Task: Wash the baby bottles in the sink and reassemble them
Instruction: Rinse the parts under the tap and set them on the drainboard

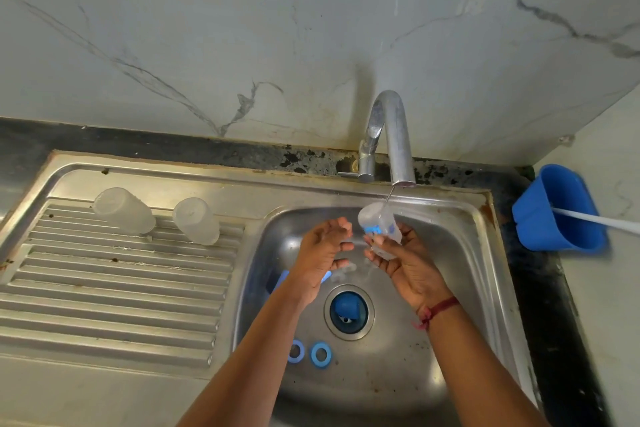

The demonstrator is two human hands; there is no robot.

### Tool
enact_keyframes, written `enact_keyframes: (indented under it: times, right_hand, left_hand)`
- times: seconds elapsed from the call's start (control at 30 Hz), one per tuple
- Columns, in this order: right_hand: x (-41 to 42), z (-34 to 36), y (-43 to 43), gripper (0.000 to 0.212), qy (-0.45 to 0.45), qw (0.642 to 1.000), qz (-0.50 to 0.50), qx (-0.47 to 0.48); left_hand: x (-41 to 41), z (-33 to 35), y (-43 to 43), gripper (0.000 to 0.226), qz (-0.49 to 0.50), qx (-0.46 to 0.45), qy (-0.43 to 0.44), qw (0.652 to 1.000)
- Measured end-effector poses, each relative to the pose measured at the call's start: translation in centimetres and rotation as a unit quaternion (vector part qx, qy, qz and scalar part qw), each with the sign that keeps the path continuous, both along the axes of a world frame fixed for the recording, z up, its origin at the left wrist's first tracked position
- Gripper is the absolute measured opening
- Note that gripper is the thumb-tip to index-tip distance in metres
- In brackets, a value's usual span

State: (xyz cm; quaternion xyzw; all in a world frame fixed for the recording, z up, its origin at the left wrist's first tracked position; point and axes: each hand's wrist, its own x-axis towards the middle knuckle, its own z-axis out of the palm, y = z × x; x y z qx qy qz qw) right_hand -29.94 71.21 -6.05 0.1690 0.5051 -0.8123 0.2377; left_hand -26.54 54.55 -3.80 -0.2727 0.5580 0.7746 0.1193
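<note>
Sink basin of stainless steel (460, 253) filled the centre-right of the frame, with a curved chrome tap (391, 135) trickling above it. Mid-frame, the right hand (408, 267) had its grip curled round a clear plastic baby bottle with blue markings (379, 224) under the thin stream. The left hand (323, 248) hung released beside it. Wet plastic could slip from that one-handed hold and drop towards the two small blue screw rings (313, 354) at lower centre.

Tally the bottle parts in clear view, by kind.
Bottle in the right hand: 1
Clear caps on the drainboard: 2
Blue rings in the sink: 2
Blue piece in the drain: 1
Total: 6
Half-hidden pieces under left hand uncounted.
</note>
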Motion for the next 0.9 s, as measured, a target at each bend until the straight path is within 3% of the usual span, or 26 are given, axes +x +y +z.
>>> enact_keyframes:
  times: [0.13, 0.27, 0.33, 0.43, 0.53, 0.6, 0.67, 0.77, 0.9]
  right_hand:
    - [0.6, -0.2, 0.0, 0.054, 0.079, 0.985, 0.032, 0.151]
    - [0.5, -0.3, -0.4, 0.056, 0.241, 0.896, 0.075, 0.364]
    - [0.3, -0.5, -0.7, 0.059, 0.277, 0.862, 0.048, 0.422]
    - [0.0, -1.0, -1.3, 0.063, 0.244, 0.858, 0.004, 0.453]
    - [0.4, -1.7, -2.1, 0.060, 0.278, 0.846, 0.062, 0.451]
    - [0.5, -1.8, -2.2, 0.060, 0.243, 0.856, 0.009, 0.456]
    - [0.6, -1.8, -2.3, 0.061, 0.224, 0.860, -0.015, 0.459]
    - [1.0, -2.1, -2.6, 0.061, 0.262, 0.855, 0.029, 0.447]
    - [0.4, -1.6, -2.6, 0.064, 0.229, 0.860, -0.029, 0.456]
  left_hand:
    - [-0.6, 0.5, 1.2, 0.025, -0.055, -0.021, 0.022, 0.998]
    - [-0.8, 0.2, 1.5, 0.030, -0.078, -0.037, 0.048, 0.995]
    - [-0.8, -0.1, 1.3, 0.034, -0.061, -0.041, 0.057, 0.996]
    - [-0.8, -0.5, 0.7, 0.036, 0.012, -0.049, 0.038, 0.998]
    - [-0.6, -1.2, -0.2, 0.028, 0.067, -0.045, 0.004, 0.997]
    - [-0.3, -1.6, -0.7, 0.024, 0.088, -0.050, -0.012, 0.995]
    - [0.0, -2.0, -1.1, 0.024, 0.103, -0.058, -0.023, 0.993]
    - [0.3, -2.3, -1.3, 0.024, 0.109, -0.057, -0.031, 0.992]
    - [0.5, -2.1, -1.4, 0.022, 0.100, -0.048, -0.028, 0.993]
